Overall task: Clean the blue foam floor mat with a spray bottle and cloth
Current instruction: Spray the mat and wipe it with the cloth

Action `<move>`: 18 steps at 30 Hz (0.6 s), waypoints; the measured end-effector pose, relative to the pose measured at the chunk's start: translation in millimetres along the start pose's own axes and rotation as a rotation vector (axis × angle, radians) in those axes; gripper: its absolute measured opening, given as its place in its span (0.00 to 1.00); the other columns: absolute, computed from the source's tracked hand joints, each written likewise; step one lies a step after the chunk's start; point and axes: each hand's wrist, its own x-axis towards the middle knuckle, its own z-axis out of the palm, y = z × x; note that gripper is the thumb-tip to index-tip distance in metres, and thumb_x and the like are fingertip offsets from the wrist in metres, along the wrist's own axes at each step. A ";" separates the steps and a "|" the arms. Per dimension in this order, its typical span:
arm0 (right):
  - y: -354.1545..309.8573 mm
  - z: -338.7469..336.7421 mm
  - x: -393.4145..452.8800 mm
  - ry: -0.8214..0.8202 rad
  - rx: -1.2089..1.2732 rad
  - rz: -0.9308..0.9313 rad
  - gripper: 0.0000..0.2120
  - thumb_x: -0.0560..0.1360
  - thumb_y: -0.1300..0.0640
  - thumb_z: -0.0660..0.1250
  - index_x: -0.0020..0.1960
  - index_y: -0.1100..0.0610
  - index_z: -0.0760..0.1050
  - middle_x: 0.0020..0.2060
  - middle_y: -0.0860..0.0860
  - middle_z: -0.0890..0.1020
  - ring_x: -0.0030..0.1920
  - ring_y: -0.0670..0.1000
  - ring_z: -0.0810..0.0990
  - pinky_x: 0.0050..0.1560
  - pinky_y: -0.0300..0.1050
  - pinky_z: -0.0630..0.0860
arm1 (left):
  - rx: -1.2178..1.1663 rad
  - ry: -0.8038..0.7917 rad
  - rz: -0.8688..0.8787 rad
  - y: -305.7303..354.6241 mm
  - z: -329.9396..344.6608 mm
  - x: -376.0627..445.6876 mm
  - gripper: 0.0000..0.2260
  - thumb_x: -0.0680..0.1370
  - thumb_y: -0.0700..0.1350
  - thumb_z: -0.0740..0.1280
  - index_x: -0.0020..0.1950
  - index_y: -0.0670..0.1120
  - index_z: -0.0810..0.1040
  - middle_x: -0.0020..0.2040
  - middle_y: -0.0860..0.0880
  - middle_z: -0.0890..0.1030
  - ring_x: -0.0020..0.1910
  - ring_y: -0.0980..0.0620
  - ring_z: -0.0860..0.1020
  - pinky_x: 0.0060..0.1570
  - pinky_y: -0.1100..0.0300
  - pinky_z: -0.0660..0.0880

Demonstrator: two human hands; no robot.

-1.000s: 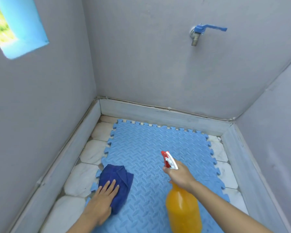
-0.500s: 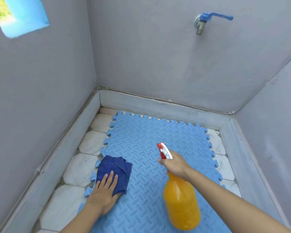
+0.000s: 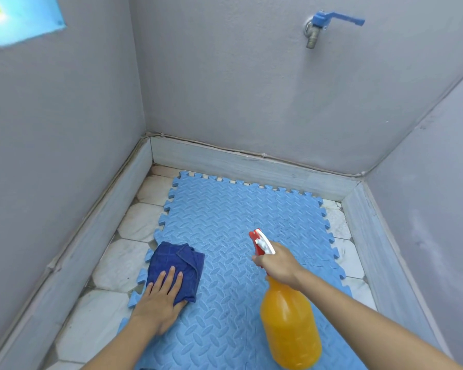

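Blue foam mat (image 3: 225,222) covers the tiled floor, where the left hand (image 3: 158,303) presses flat fingers on the cloth (image 3: 171,260), parked for wiping, while the right hand (image 3: 278,263) grips the spray bottle (image 3: 289,324), nozzle aimed forward.

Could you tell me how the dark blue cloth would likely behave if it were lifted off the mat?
The cloth lies crumpled in soft folds under the left hand, so it would probably droop limply. It looks thin, likely light. On the ridged mat it may drag rather than slide.
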 end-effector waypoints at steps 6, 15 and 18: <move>0.5 -11.4 2.9 0.055 -0.002 -0.014 0.06 0.73 0.59 0.67 0.42 0.57 0.69 0.37 0.53 0.76 0.37 0.53 0.74 0.39 0.49 0.73 | -0.012 0.014 -0.020 2.2 0.5 1.2 0.64 0.43 0.70 0.12 0.77 0.46 0.34 0.78 0.49 0.34 0.77 0.47 0.38 0.75 0.51 0.43; 34.5 -37.4 -3.7 0.181 0.139 0.107 0.07 0.73 0.60 0.66 0.41 0.58 0.68 0.35 0.54 0.76 0.36 0.53 0.73 0.38 0.50 0.72 | -0.082 0.067 -0.081 20.6 -0.3 9.1 0.41 0.69 0.73 0.30 0.77 0.53 0.36 0.78 0.48 0.35 0.78 0.44 0.41 0.75 0.48 0.46; 45.1 -49.8 -2.4 0.234 0.169 0.129 0.07 0.74 0.60 0.66 0.42 0.58 0.68 0.36 0.54 0.75 0.36 0.52 0.72 0.39 0.50 0.72 | -0.058 0.108 -0.071 22.7 -0.8 17.1 0.29 0.81 0.62 0.42 0.77 0.52 0.36 0.78 0.48 0.36 0.77 0.42 0.41 0.75 0.48 0.46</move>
